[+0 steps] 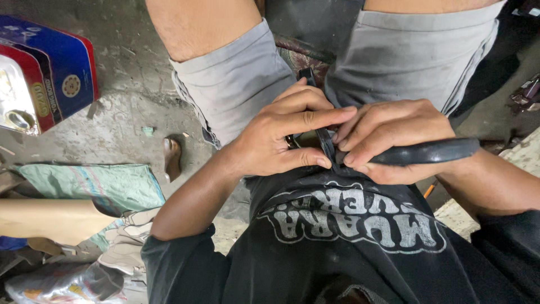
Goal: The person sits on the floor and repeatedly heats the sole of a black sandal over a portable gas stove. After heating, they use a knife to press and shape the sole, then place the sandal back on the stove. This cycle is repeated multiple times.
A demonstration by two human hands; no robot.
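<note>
My left hand (284, 132) and my right hand (391, 138) meet in front of my lap, both pinching a black rubber inner tube (427, 152). The tube runs out to the right past my right hand, and a thin folded part of it goes up between my fingers toward my knees. My left thumb and forefinger press the fold; a small metal piece shows under the left fingers. I sit in grey shorts (242, 84) and a black printed shirt (343, 236).
A blue and red metal tin (45, 67) stands at the upper left on the stained concrete floor (124, 124). A green sack (90, 186), a tan board, rags and a sandal (171, 157) lie at the left. Dark tools sit at the far right.
</note>
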